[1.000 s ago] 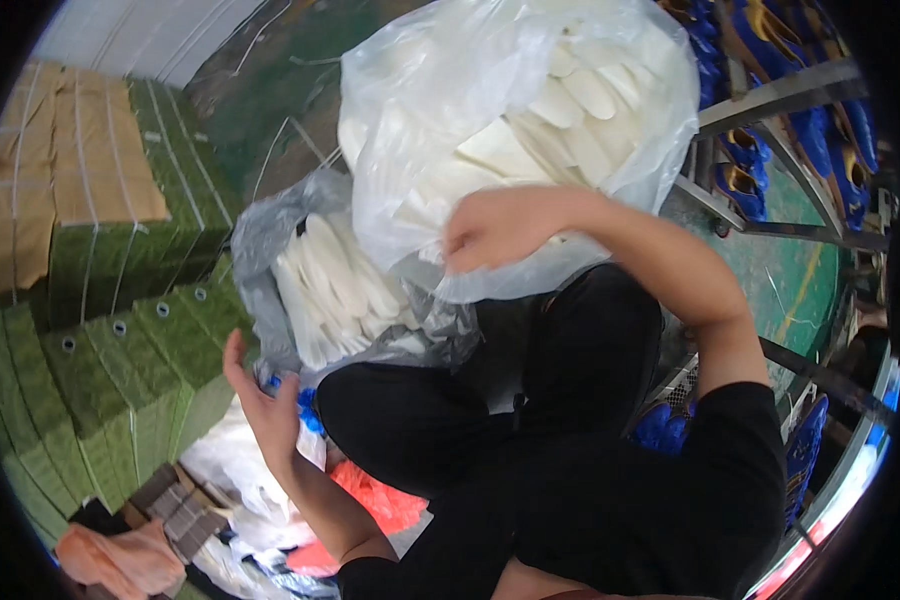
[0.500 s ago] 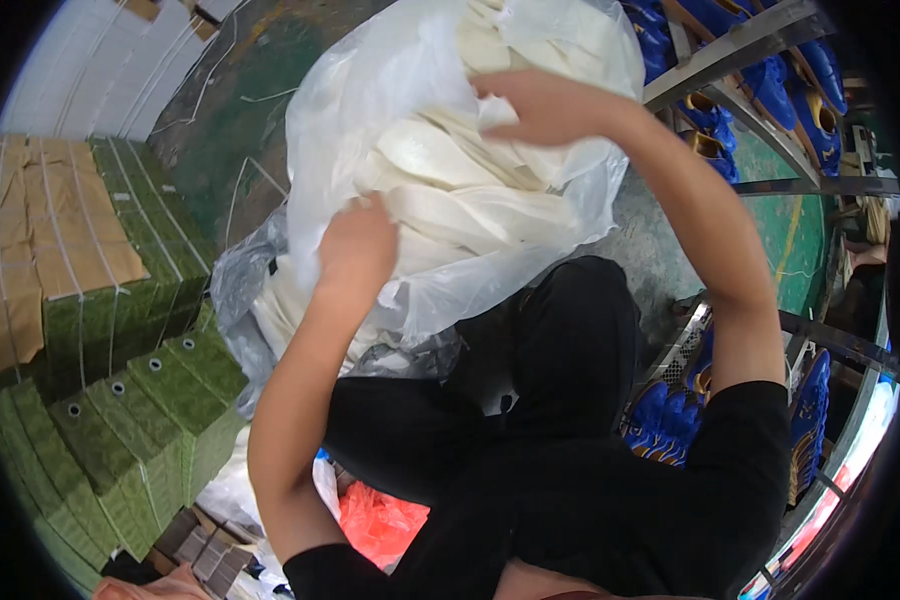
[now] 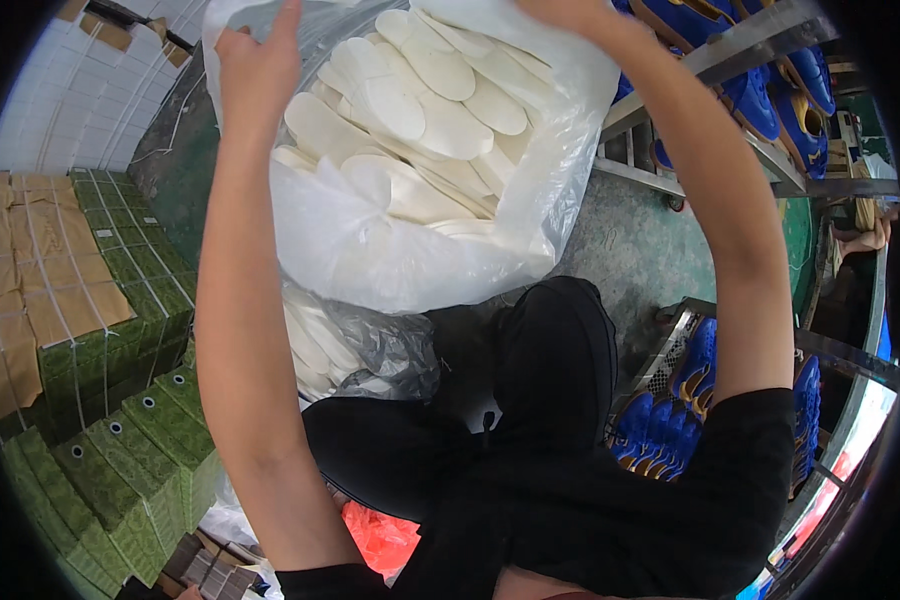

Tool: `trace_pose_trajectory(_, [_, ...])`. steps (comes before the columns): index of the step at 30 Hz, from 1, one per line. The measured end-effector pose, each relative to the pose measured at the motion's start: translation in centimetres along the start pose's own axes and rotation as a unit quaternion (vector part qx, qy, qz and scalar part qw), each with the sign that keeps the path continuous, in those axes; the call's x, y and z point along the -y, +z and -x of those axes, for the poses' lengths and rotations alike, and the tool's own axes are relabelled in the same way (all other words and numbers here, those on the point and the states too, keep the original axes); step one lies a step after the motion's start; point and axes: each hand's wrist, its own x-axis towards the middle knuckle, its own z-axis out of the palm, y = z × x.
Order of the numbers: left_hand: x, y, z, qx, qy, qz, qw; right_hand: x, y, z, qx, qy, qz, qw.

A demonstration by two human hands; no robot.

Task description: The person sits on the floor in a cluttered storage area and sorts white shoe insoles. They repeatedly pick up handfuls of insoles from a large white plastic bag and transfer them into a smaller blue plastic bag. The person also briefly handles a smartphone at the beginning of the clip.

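A large translucent plastic bag [image 3: 410, 270] stands wide open in front of me. Inside it lies a heap of cream-white shoe insoles [image 3: 440, 130], some flat on top and others stacked on edge. At the far left of the bag's mouth, my left hand [image 3: 260, 65] is closed on the plastic film, its thumb pointing up. My right hand [image 3: 565, 12] is at the far right side of the bag, beside the film; the upper picture edge cuts it off, and its fingers are blurred and mostly hidden.
A second, greyish bag of insoles [image 3: 320, 340] sits by my left knee. Green boxes [image 3: 100, 390] and strapped bundles line the left. On the right stand metal racks [image 3: 760, 60] with blue shoes [image 3: 660, 435]. A red plastic bag [image 3: 380, 535] lies near my lap.
Both hands have moved away from me, and the left also leftward, to the bag's far side. The bag's mouth has spread wider, and more insoles show.
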Motion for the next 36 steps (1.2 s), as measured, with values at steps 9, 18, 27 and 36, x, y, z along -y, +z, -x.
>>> trace_pose_trajectory(9, [-3.3, 2.9, 1.9, 0.135, -0.028, 0.065, 0.988, -7.4, -1.3, 0.6, 0.314, 0.056, 0.216, 0.923])
trace_pose_trajectory(18, [-7.8, 2.6, 0.0, 0.243, -0.125, 0.236, 0.932, -6.0, 3.0, -3.4, 0.328, 0.179, -0.153, 0.915])
trace_pose_trajectory(27, [-5.6, 1.1, 4.8, 0.365, -0.09, 0.125, 0.918, -3.7, 1.2, -2.6, 0.345, 0.324, -0.084, 0.877])
trace_pose_trajectory(36, [-5.3, 4.2, 10.4, 0.232, -0.121, 0.214, 0.941, 0.0, 2.7, 2.2, 0.183, 0.226, -0.066, 0.955])
